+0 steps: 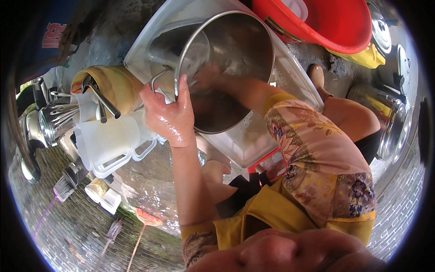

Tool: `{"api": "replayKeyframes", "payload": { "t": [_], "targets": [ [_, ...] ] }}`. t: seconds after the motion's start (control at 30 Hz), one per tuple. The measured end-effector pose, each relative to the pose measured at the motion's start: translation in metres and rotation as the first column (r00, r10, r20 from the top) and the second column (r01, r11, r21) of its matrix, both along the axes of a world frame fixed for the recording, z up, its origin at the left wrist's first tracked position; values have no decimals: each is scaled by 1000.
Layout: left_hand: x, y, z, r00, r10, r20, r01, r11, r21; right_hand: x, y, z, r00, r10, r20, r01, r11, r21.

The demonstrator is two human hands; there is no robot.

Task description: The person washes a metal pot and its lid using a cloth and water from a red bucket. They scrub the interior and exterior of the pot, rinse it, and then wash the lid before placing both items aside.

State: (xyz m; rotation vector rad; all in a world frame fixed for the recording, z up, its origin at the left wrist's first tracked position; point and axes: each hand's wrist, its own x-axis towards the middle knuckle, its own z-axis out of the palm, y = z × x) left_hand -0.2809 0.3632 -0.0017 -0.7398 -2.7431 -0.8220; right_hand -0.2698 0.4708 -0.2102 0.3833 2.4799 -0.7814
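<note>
A large stainless steel pot [244, 44] lies tilted over a white plastic tub [292, 74], its mouth turned towards me. My left hand [170, 115], wet and shiny, grips the pot at its rim near the metal side handle [159, 76]. My right hand [209, 76] reaches inside the pot against the inner wall; it is blurred and shaded, and whether it holds something I cannot tell.
Left of the tub are a yellowish container [115, 85] with metal-handled utensils and translucent plastic jugs [108, 136]. A red basin [336, 23] stands at the upper right, near a lidded steel pot [390, 112]. Brooms [148, 217] lie lower left by a brick surface.
</note>
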Motion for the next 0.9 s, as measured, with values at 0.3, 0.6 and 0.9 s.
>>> {"api": "replayKeyframes", "payload": {
  "t": [0.3,0.6,0.9],
  "targets": [
    [11,15,0,995,13,-104,-19,998,-59,-7,-75,21,574,-809,-127,199,289,-936],
    [6,3,0,993,-72,-94,71,997,-17,32,144,40,659,736,154,-303,72,950],
    [11,8,9,999,38,-39,-40,998,-44,126,-31,110,989,-88,-123,97,993,66]
  ]
}}
